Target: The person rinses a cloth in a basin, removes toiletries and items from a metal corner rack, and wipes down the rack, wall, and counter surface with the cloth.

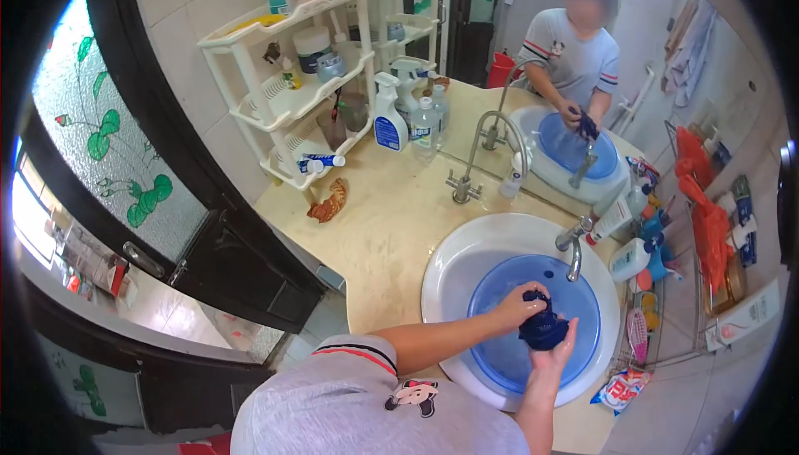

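Note:
Both hands are over a blue basin [495, 351] of water set inside the white oval sink [445, 289]. A bunched dark navy cloth [545, 332], wet-looking and with faint lettering, is held between them. My left hand [519, 305] grips its upper left part, fingers closed around it. From below and to the right, my right hand [555, 353] holds the same cloth, thumb side up along its edge. Some fingers of both hands are hidden by the fabric. Above the basin's far rim juts the chrome tap [574, 247].
A white plastic shelf [291, 93] with bottles and jars stands at the counter's back left. Nearby are a spray bottle [389, 114], a clear bottle [424, 129] and a curved tall faucet [474, 172]. Right of the sink lie a detergent packet [620, 390] and a pink brush [637, 334].

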The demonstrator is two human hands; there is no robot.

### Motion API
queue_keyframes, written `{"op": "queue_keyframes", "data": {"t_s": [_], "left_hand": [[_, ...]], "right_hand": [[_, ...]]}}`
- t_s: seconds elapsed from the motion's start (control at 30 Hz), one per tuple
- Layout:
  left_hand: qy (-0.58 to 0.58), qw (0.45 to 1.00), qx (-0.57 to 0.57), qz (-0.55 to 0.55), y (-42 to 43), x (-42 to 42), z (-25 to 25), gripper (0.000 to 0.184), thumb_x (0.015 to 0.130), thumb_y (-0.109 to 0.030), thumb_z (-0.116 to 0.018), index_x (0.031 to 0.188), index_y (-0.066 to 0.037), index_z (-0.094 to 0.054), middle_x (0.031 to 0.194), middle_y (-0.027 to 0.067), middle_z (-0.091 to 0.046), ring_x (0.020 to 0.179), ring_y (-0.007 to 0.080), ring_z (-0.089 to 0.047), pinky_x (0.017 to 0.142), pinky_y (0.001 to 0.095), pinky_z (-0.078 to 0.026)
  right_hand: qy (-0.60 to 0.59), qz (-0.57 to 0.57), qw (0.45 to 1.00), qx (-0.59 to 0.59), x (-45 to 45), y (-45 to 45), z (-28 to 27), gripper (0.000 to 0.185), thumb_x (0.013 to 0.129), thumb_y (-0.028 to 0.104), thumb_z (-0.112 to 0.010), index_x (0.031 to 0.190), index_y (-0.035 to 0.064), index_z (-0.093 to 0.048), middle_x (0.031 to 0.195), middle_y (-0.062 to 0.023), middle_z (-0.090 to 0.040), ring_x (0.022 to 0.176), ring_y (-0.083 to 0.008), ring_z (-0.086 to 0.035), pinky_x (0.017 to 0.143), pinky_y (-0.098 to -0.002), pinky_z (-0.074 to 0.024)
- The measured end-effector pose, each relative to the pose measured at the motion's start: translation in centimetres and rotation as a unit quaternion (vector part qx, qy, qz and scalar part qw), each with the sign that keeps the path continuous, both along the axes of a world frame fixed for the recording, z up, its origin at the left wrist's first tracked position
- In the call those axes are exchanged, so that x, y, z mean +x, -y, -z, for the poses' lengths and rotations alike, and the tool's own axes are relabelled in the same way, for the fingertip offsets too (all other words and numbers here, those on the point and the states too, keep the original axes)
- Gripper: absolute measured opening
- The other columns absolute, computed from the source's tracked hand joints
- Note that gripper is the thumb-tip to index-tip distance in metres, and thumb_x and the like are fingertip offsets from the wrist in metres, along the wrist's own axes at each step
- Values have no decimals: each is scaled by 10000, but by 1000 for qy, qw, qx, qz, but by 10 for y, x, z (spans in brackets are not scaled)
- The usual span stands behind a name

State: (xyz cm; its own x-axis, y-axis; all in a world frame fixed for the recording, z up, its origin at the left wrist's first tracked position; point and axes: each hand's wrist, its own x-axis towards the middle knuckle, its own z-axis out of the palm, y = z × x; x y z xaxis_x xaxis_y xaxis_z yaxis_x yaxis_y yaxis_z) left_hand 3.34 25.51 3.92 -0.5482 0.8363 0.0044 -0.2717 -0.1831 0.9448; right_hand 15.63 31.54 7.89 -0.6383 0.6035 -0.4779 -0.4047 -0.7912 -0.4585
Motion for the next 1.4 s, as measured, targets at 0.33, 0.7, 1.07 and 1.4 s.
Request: {"op": "queue_keyframes", "data": {"t_s": [0.33, 0.7, 1.07, 1.4], "left_hand": [[384, 883, -139, 231, 26, -12, -25, 476, 848, -542, -620, 1024, -100, -611, 960, 61, -635, 797, 178, -621, 680, 334, -538], [236, 970, 19, -59, 1, 14, -34, 248, 776, -107, -700, 978, -48, -568, 998, 81, -595, 893, 183, -599, 806, 329, -508], [-445, 880, 131, 106, 4, 21, -50, 348, 666, -80, -769, 956, -59, -578, 1070, 126, -614, 1073, 316, -573, 951, 388, -426], [332, 885, -248, 215, 24, -36, 27, 642, 885, -490, -594, 1352, -94, -399, 1218, 147, -557, 1093, 304, -567, 957, 414, -460]], "right_hand": [[231, -86, 614, 750, 6, 13, -22, 241, 723, 229, -768, 830, 85, -608, 906, -105, -630, 916, -290, -599, 836, -405, -464], [-41, 156, 974, 161, -6, -8, 37, 256, 940, 269, -537, 766, 81, -541, 847, -116, -626, 821, -228, -614, 789, -369, -504], [-38, -67, 997, 16, -3, -42, 94, 269, 889, 348, -557, 979, 98, -601, 903, -65, -641, 807, -215, -653, 723, -394, -565], [276, -55, 620, 732, 7, -29, 0, 196, 798, 246, -689, 836, 62, -630, 872, -90, -620, 827, -277, -607, 738, -348, -494]]}}
